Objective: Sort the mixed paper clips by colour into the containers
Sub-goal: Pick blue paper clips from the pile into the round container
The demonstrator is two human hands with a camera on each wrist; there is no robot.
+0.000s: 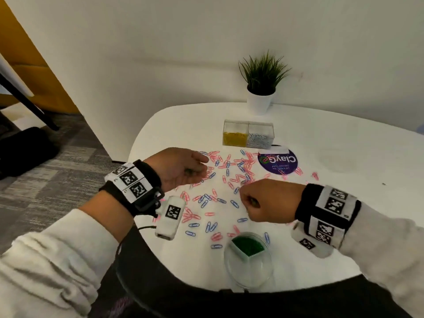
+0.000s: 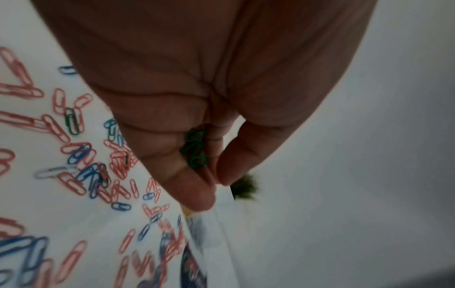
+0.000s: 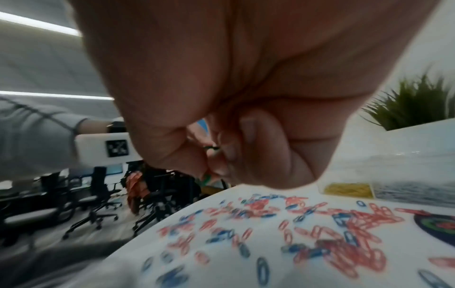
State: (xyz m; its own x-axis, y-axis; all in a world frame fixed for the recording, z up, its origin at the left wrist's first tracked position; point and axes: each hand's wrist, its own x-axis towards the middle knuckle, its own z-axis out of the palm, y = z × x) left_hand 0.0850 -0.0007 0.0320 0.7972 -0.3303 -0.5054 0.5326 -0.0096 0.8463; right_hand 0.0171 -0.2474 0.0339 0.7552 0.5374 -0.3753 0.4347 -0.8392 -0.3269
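Pink and blue paper clips (image 1: 226, 180) lie scattered over the white table (image 1: 344, 226). My left hand (image 1: 197, 167) hovers palm-up over their left side, its curled fingers (image 2: 172, 155) cupping a few green paper clips (image 2: 195, 149). To the right, my right hand (image 1: 249, 201) is balled into a fist just above the table, and green clips (image 3: 211, 149) peek out between its fingers (image 3: 258, 148). A round clear dish (image 1: 250, 278) at the near edge holds green clips (image 1: 249, 246) in one section. One loose green clip (image 2: 72, 121) lies among the pink ones.
A clear two-part box (image 1: 247, 125) with yellow and silver clips stands at the back. A purple round lid (image 1: 277, 161) lies in front of it, and a potted plant (image 1: 261, 88) stands by the wall. The table's rounded edge runs close to my body.
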